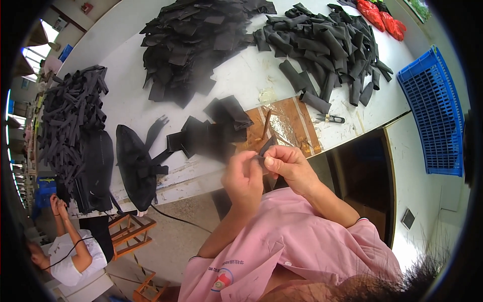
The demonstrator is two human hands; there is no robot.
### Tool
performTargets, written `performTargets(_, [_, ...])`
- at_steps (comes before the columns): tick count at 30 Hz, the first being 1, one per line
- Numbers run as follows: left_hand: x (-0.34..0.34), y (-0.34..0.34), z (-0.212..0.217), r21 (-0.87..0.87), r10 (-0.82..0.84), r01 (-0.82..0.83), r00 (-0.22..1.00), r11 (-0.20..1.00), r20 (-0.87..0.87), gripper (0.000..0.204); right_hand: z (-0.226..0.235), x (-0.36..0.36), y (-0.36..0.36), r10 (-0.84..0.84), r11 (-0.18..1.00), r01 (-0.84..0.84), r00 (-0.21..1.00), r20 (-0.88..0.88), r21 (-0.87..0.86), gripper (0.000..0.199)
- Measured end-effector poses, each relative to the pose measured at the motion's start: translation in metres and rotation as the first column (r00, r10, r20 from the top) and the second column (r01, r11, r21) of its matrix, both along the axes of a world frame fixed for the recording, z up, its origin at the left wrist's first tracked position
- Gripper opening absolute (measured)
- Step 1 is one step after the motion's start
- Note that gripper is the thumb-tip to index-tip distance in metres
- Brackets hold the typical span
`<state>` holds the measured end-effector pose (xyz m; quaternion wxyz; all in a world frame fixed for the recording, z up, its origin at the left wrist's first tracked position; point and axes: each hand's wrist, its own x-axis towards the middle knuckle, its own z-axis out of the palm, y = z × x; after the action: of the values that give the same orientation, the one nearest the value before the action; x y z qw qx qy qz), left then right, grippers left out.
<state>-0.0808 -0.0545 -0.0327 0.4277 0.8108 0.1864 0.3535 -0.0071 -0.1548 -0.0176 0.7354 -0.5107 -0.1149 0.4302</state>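
Note:
Close to my chest, just off the table's front edge, my left hand (242, 176) and my right hand (291, 166) meet with fingertips pinched together. Between them is a small piece of black fabric (267, 146), its lower part hidden by the fingers. Beyond the hands lies a brown board (297, 123) with shiny tape on it and a thin brown stick (266, 124). Left of the board, several flat black fabric pieces (209, 133) overlap, partly blurred. A pair of thread snips (330, 119) rests right of the board.
A heap of flat black pieces (186, 45) and one of rolled black fabric tubes (322, 45) cover the far table. At left sit a black bag-like item (135, 166) and black strips (73, 110). A blue crate (433, 110) stands right; another person (75, 251) works at lower left.

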Motion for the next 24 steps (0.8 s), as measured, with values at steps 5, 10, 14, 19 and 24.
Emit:
performTargets(5, [0.003, 0.014, 0.013, -0.897, -0.179, 0.331, 0.941, 0.295, 0.288, 0.013, -0.004, 0.007, -0.006, -0.064, 0.998, 0.066, 0.992, -0.105, 0.016, 0.017])
performTargets(10, [-0.005, 0.022, 0.041, -0.568, -0.167, 0.569, 0.604, -0.594, 0.78, 0.03, 0.025, 0.011, -0.01, 0.03, 0.984, -0.074, 0.965, 0.26, 0.163, 0.016])
performTargets(14, [0.006, 0.027, 0.095, -0.835, -0.472, 0.511, 0.799, 0.205, 0.373, 0.033, 0.062, 0.027, 0.0, -0.074, 0.97, -0.017, 0.928, 0.365, 0.242, 0.013])
performTargets(19, [0.025, 0.02, 0.093, 0.083, -0.239, 0.227, 0.952, 0.97, 0.192, 0.014, 0.086, 0.04, 0.011, -0.222, 0.971, 0.163, 0.336, 0.915, 0.175, 0.012])
performTargets(24, [0.028, 0.01, 0.086, -0.471, -0.139, 0.307, 0.923, 0.827, 0.358, 0.007, 0.078, 0.036, 0.008, -0.154, 0.982, 0.164, 0.447, 0.881, 0.089, 0.014])
